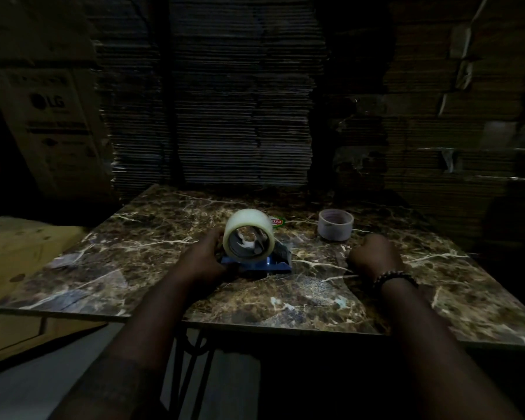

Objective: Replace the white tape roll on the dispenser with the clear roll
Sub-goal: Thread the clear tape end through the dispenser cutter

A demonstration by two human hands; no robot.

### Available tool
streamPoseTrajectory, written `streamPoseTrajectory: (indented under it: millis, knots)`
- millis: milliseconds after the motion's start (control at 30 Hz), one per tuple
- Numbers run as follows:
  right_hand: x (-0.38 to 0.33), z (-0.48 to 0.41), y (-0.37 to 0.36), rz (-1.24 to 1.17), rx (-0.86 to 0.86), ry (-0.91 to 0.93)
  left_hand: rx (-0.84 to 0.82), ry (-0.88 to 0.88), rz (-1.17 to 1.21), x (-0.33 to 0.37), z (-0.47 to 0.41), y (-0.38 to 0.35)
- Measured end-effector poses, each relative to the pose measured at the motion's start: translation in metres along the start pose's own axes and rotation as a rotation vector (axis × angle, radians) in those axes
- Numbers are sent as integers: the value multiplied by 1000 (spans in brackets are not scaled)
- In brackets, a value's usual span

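A pale, translucent tape roll (249, 228) stands on edge on a blue tape dispenser (273, 266) near the middle of the marble-patterned table (285, 301). My left hand (205, 262) grips the dispenser and touches the roll's left side. A second, thinner white roll (335, 224) lies flat on the table to the back right. My right hand (373, 257) rests on the table just in front of that roll, fingers curled, holding nothing. A small red and green label (277, 221) shows behind the standing roll.
Tall stacks of flattened cardboard (240, 101) rise right behind the table. A printed carton (52, 125) stands at the left, and a wooden board (19, 247) lies beside the table's left edge. The scene is dim.
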State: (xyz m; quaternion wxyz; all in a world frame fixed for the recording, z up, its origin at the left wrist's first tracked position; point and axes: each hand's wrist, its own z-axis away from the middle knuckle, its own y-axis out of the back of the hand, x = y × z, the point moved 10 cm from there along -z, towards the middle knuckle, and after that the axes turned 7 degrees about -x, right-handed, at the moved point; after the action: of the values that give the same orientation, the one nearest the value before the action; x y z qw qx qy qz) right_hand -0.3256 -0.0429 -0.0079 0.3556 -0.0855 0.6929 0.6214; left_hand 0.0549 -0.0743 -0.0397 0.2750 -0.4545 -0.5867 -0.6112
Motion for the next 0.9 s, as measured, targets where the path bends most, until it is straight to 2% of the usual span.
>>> streamPoseTrajectory:
  millis: [400, 733, 900]
  knots:
    - [-41, 14, 1, 70, 168, 263, 78, 4, -249, 23, 8, 1]
    - [-58, 19, -11, 198, 124, 371, 57, 12, -414, 38, 2, -9]
    - [-67, 20, -29, 169, 21, 455, 44, 5, -439, 38, -1, -13]
